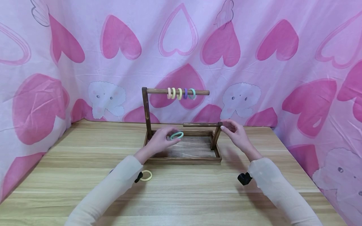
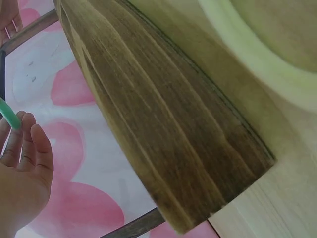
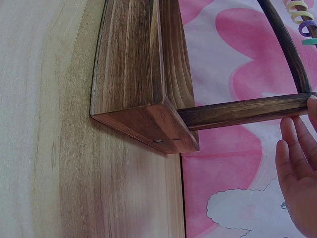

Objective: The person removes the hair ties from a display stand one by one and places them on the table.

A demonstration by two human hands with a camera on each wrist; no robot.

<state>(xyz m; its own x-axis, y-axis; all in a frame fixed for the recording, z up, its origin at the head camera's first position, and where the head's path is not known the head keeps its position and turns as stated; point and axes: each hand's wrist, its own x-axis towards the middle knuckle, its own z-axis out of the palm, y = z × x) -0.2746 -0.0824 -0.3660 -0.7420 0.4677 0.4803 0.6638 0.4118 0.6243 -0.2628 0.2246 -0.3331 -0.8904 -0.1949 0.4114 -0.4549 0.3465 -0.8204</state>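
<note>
My left hand (image 1: 161,140) pinches a mint green ring (image 1: 182,135) between thumb and fingers, over the tray of a dark wooden rack (image 1: 183,161). In the left wrist view the green ring (image 2: 9,115) shows only in part, at the fingertips. My right hand (image 1: 237,135) holds the top of the rack's short post (image 1: 216,138), thumb in front and fingers behind. From that post a lower bar (image 1: 198,125) points left. Several rings, pink, yellow, purple and teal (image 1: 192,93), hang on the upper bar (image 1: 158,91), which the tall left post (image 1: 147,110) carries.
A pale yellow ring (image 1: 151,175) lies on the wooden table (image 1: 181,197), beside the left wrist. Just left of the left sleeve (image 1: 113,185), a bit of something purple (image 1: 111,171) peeks out. A pink heart-patterned cloth (image 1: 181,37) hangs behind the table and along both sides.
</note>
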